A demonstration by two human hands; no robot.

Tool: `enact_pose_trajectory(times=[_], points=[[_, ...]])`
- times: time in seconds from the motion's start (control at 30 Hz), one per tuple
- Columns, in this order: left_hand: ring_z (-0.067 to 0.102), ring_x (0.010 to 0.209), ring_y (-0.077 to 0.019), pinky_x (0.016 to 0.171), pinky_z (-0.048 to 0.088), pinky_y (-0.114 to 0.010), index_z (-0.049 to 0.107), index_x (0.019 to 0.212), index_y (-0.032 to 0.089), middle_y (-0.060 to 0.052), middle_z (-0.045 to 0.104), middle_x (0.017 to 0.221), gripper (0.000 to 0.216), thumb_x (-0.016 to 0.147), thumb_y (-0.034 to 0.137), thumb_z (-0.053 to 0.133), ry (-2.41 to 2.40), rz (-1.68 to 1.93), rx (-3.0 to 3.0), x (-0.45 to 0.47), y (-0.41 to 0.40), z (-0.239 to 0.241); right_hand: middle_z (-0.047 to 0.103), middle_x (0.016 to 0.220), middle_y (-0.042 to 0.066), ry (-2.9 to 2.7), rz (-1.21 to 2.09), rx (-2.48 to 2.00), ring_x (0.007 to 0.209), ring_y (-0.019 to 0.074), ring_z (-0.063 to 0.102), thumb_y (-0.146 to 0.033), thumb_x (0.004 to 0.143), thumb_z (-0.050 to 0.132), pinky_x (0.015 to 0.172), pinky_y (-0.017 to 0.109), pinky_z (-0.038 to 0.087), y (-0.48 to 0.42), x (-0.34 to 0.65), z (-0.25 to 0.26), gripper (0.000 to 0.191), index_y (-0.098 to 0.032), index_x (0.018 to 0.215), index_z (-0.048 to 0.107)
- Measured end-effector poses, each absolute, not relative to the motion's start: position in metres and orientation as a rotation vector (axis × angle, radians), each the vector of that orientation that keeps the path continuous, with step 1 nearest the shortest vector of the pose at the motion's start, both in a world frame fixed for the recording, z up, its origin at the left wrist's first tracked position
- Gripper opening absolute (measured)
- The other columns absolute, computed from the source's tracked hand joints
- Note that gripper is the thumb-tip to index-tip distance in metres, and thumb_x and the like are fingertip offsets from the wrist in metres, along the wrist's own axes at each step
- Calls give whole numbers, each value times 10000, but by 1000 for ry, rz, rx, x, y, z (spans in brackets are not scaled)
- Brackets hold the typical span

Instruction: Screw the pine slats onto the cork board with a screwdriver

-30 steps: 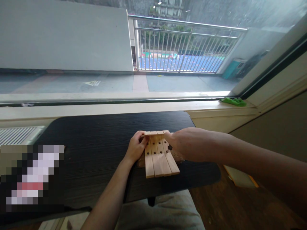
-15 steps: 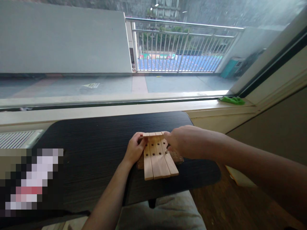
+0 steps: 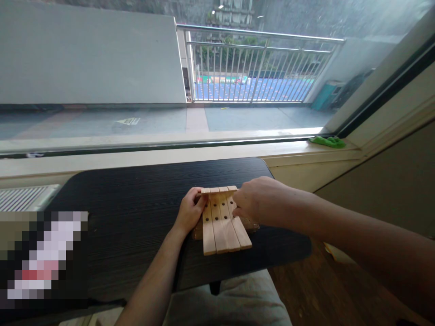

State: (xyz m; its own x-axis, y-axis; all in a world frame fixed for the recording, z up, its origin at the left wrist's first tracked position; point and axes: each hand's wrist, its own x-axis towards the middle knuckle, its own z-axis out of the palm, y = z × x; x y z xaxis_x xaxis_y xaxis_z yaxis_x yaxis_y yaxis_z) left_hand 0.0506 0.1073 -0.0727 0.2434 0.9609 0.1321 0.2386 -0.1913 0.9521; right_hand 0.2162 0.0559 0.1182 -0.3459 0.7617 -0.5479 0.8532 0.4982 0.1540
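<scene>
Several pale wooden slats point(image 3: 222, 222) with drilled holes lie side by side on a dark round-cornered table point(image 3: 129, 213), resting on a darker perforated wooden piece point(image 3: 252, 223) that peeks out at both sides. My left hand point(image 3: 189, 212) is curled against the left edge of the slats, fingers closed on the outer one. My right hand point(image 3: 253, 200) presses against the right edge near the far end, fingers bent inward; what the fingertips pinch is hidden.
A window sill point(image 3: 170, 151) runs behind the table, with a green cloth point(image 3: 328, 141) at its right end. A radiator grille point(image 3: 23, 197) sits at the left. A blurred-out patch point(image 3: 41, 253) covers the table's near-left corner. Wooden floor lies to the right.
My right hand has slid slightly left along the slats' far right edge. The slats have closed up a little. My left hand has stayed in place.
</scene>
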Motion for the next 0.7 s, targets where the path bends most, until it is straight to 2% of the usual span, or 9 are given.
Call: enact_pose_trajectory(times=[0.23, 0.37, 0.47, 0.57, 0.7], points=[[596, 715, -167, 681, 500, -282, 626, 846, 175, -33, 626, 838, 305, 854, 476, 579, 1158, 1018, 1635, 51, 107, -71, 760, 931, 187, 2183, -204, 1369, 885, 273, 722, -331, 982, 470, 620, 302, 461, 58, 220, 115, 354, -122, 962, 755], [601, 728, -176, 683, 498, -287, 633, 837, 176, -35, 630, 830, 273, 860, 443, 584, 1158, 1025, 1636, 51, 106, -72, 759, 875, 153, 2258, -215, 1337, 813, 267, 724, -373, 913, 564, 546, 288, 399, 56, 228, 115, 347, -116, 1105, 695], [598, 735, -178, 689, 492, -288, 641, 842, 175, -35, 627, 827, 269, 863, 438, 583, 1166, 1023, 1636, 51, 106, -72, 756, 886, 146, 2256, -165, 1307, 803, 255, 723, -266, 906, 574, 522, 286, 369, 55, 230, 120, 339, -96, 1192, 636], [593, 738, -176, 687, 489, -284, 641, 856, 175, -36, 626, 843, 283, 863, 450, 577, 1155, 1017, 1635, 51, 106, -72, 757, 968, 139, 2221, -179, 1208, 856, 233, 721, -114, 915, 518, 550, 279, 375, 56, 227, 125, 252, -121, 1108, 680], [596, 747, -177, 690, 486, -287, 645, 868, 175, -39, 628, 856, 272, 869, 438, 578, 1149, 1017, 1644, 50, 107, -72, 764, 948, 128, 2227, -182, 1143, 873, 242, 717, -78, 901, 528, 585, 284, 397, 58, 224, 128, 230, -138, 998, 727]])
